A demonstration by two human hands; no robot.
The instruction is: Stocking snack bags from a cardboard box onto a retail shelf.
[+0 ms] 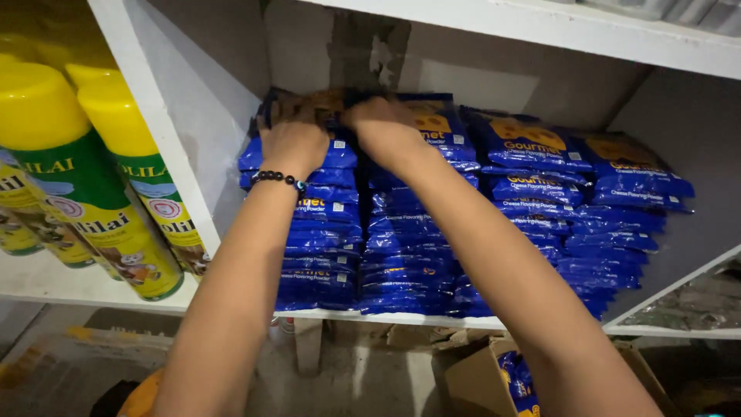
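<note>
White shelving unit [185, 147], dim storeroom; the compartment holds several stacks of blue sachets [540, 201], with green spray cans with yellow caps [69, 177] at 9 o'clock. Both hands rest on top of the leftmost stack [320, 232], at its back edge. The left hand [293, 143], wearing a bead bracelet [276, 179], and the right hand [386, 127] press on the top sachet [340, 154], long axis running 9 to 3. Fingertips are blurred; whether they clamp it cannot be told. An open carton [482, 378] sits at 6 o'clock, partly cut off.
</note>
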